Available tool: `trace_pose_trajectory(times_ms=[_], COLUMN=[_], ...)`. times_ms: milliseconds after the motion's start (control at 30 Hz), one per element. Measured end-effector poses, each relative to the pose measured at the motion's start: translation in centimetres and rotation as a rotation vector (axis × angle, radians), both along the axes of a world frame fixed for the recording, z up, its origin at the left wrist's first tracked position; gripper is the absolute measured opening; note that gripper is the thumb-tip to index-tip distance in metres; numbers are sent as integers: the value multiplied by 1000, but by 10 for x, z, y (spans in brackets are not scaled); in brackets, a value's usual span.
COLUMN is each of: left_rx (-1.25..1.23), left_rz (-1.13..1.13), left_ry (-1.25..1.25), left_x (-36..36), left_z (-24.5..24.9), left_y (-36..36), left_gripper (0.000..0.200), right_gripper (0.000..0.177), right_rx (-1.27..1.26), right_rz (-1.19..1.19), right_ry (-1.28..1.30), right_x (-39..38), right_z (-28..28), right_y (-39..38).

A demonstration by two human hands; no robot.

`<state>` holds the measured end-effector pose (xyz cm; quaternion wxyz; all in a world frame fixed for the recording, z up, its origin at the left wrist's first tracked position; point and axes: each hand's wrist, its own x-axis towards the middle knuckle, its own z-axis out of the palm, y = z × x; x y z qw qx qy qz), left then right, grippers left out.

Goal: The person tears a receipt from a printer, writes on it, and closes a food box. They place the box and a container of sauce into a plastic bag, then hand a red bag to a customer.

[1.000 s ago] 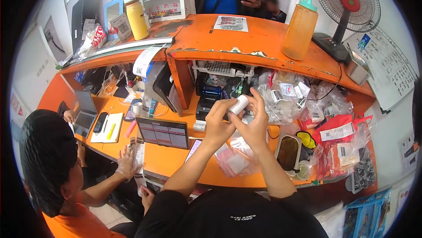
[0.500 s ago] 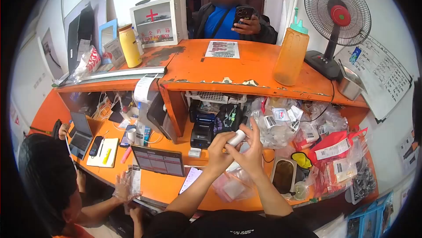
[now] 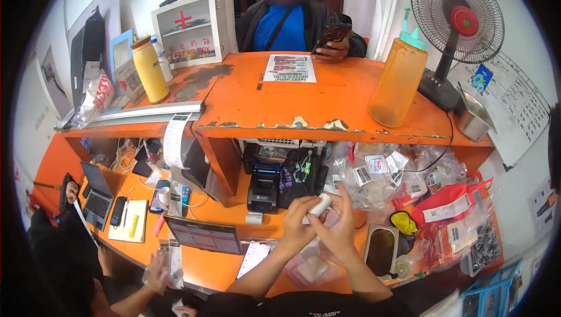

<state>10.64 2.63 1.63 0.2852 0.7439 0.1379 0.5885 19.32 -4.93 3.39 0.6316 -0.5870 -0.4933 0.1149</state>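
Both of my hands meet around a small white roll (image 3: 318, 207) in front of the orange shelf unit. My left hand (image 3: 299, 223) wraps its fingers round the roll's left side. On the right side, my right hand (image 3: 338, 223) pinches the roll between thumb and fingers. A black printer (image 3: 263, 189) stands on the lower counter behind my hands, to the left, with a small white box (image 3: 254, 218) before it. Beneath my hands lies a clear plastic packet (image 3: 310, 269). A phone with a lit screen (image 3: 253, 258) is left of my forearm.
A tablet (image 3: 204, 235) and a laptop (image 3: 98, 194) stand at left, near co-workers' hands (image 3: 156, 271). Plastic bags (image 3: 374, 171) and a metal tray (image 3: 381, 251) lie at right. An orange bottle (image 3: 398, 83) and a fan (image 3: 457, 24) stand above; a person holds a phone (image 3: 334, 35) behind the counter.
The view has shifted. My hands, still on the roll, sit slightly lower in it, with my right fingers closer together. The person behind the counter has lowered their phone.
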Motion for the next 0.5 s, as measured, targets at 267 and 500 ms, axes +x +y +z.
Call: trace_pose_trajectory(times_ms=[267, 500], left_rx=[-60, -78], left_rz=[27, 30], left_ry=[-1, -11], left_x=[4, 4], left_z=[-7, -17], left_y=[11, 14], left_gripper=[41, 41], right_gripper=[94, 107], right_rx=[-36, -36], right_rz=[-175, -148], right_ry=[-281, -282], right_x=[-4, -2], right_z=[10, 5], right_y=[6, 6])
